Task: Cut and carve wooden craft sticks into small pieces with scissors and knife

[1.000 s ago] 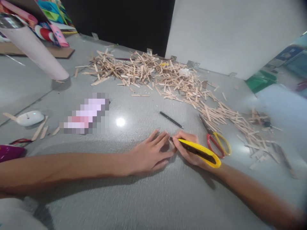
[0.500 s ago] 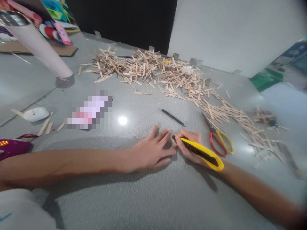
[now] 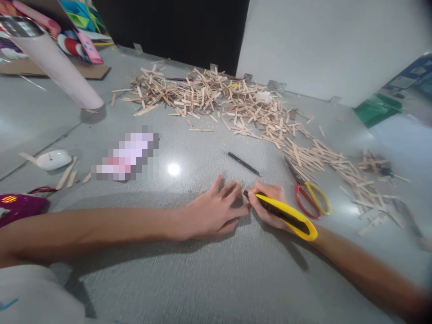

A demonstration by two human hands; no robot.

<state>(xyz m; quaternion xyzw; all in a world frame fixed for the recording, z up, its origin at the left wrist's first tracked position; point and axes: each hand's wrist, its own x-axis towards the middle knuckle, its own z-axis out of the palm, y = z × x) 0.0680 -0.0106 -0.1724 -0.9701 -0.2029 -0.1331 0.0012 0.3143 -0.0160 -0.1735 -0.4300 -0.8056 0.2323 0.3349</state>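
Observation:
My right hand [image 3: 269,208] is closed around a yellow and black utility knife [image 3: 286,216]. Its handle slants back over the wrist, and the front end points at my left fingertips. My left hand [image 3: 216,209] rests on the grey table with bent fingers, the thumb raised a little apart. Its fingertips pin down a small pale sliver of wooden stick [image 3: 244,196], mostly hidden between the two hands. Just beyond the hands lies a black pen [image 3: 244,164]. Scissors [image 3: 308,193] with red and yellow handles lie right of my right hand.
A long heap of wooden sticks [image 3: 202,94] spreads along the back and right of the table. On the left are a pixelated pinkish phone-like object [image 3: 130,153], a white mouse [image 3: 54,159], a pale tumbler [image 3: 57,67] and a purple object [image 3: 23,209].
Both hands hold nearly the same pose, with the utility knife still at the left fingertips. The whole view has shifted very slightly.

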